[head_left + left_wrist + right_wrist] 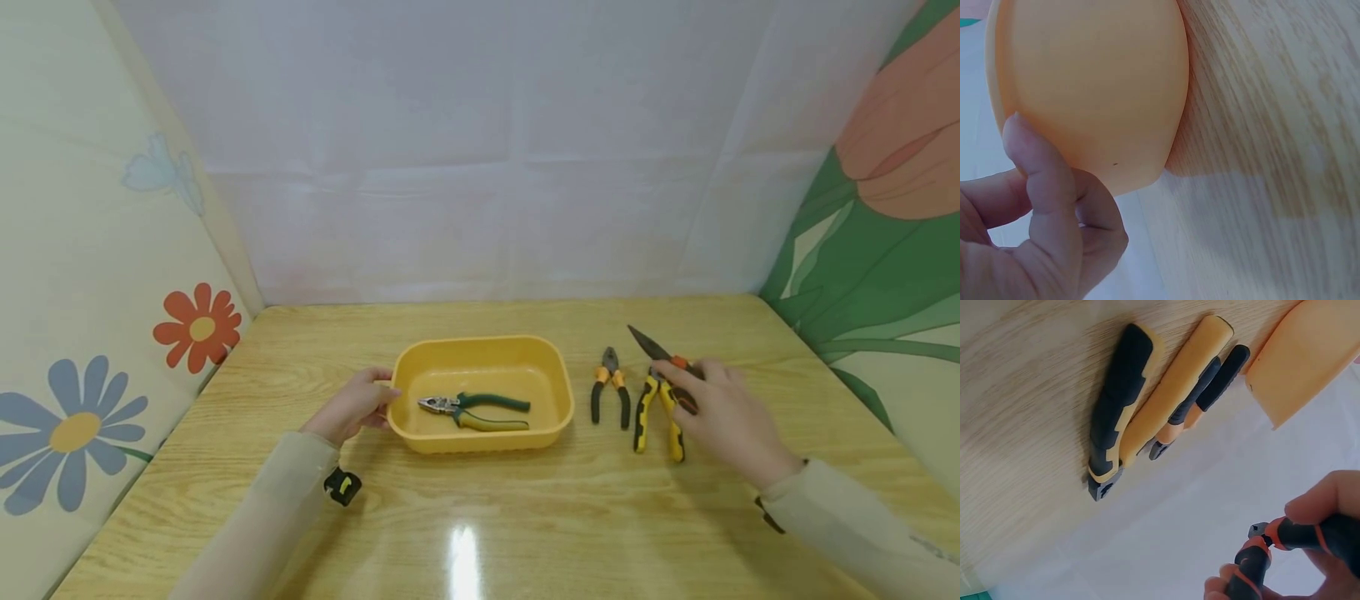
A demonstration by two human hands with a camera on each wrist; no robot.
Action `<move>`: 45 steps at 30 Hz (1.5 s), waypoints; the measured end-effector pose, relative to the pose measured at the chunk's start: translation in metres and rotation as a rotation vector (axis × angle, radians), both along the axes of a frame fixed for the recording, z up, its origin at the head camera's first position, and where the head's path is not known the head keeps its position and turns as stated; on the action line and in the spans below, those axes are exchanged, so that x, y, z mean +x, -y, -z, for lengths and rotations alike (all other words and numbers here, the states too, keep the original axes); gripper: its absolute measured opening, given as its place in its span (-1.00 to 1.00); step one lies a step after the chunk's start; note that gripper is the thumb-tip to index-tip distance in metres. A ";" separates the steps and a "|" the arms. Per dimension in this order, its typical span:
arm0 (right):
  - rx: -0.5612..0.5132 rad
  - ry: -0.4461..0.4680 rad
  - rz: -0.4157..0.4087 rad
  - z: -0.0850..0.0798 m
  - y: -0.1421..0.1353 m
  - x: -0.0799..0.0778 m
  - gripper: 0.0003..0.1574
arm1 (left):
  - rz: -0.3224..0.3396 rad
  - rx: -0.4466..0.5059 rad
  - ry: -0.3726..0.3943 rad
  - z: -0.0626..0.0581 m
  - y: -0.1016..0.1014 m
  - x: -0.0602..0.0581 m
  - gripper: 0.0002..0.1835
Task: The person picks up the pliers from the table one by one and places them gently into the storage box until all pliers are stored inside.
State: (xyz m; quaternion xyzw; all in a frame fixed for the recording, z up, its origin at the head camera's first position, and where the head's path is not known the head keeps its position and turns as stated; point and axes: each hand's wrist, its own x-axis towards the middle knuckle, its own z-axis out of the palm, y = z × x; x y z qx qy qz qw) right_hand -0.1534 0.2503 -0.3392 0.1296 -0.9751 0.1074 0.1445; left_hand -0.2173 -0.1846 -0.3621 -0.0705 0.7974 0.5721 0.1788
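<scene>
My left hand (354, 407) pinches the left end of a yellow plastic basin (480, 443), thumb at the rim, as the left wrist view also shows. Inside the basin lies a pair of pliers with green and yellow handles (491, 425). On the right, my right hand (731, 421) grips long-nose pliers (651, 343) by their black and red handles (1254, 569), held above the table with the jaws pointing to the back left. Below and beside that hand lie yellow-and-black-handled pliers (642, 412). Smaller pliers with orange and black handles (625, 404) lie between those and the basin.
All of this stands on a wood-grain table (420, 533). A white cloth backdrop (480, 167) rises behind its back edge. Printed panels flank it, with flowers (201, 327) on the left and a large tulip (911, 150) on the right.
</scene>
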 end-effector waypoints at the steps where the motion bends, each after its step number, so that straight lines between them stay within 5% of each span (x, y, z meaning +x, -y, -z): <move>1: -0.004 0.002 -0.003 0.000 0.001 0.000 -0.35 | 0.000 0.002 -0.001 0.000 0.000 0.000 -0.50; 45: -0.039 -0.059 -0.120 -0.003 0.045 -0.003 -0.29 | -0.004 0.020 0.004 0.001 0.000 0.000 -0.49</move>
